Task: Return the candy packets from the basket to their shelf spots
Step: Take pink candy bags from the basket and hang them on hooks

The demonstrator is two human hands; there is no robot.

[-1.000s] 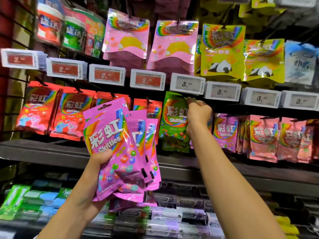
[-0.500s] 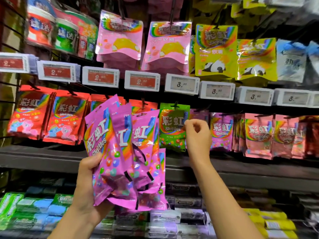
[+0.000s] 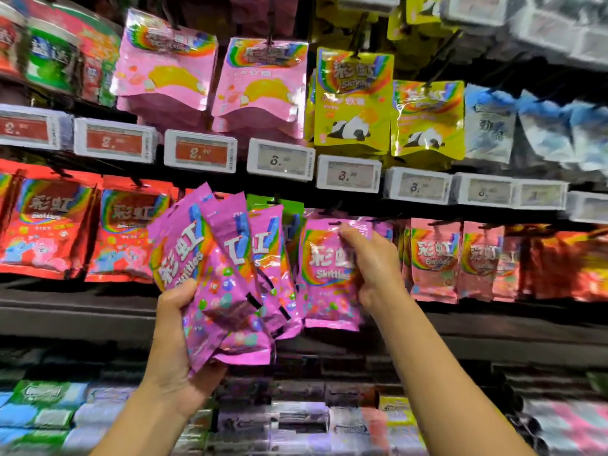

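Purple candy packets, at least 3 in a fanned bunch, are held in the left hand at centre frame, near the camera. This grip is clenched on the lower part of the bunch, with the thumb across the front packet and the fingers curled behind. The tops of the packets splay up and to the right, overlapping a green packet that hangs on the middle row.

To the right of the bunch, the right hand is raised to a single purple packet at the hanging row. Its grip pinches the upper right part of that packet, fingertips at the top edge. Blur prevents confirming whether the packet's hole is on the peg.

Left of the bunch on the same row hang red packets. To the right hang pale pink packets, with darker red ones beyond.

White price tags run along the rail above the row; those to the left show red panels. Above the rail hang pink pouches and yellow pouches with a panda print; blue-grey pouches are at far right, blurred.

Below the dark shelf edge, small boxed packs lie in rows, too blurred to read.
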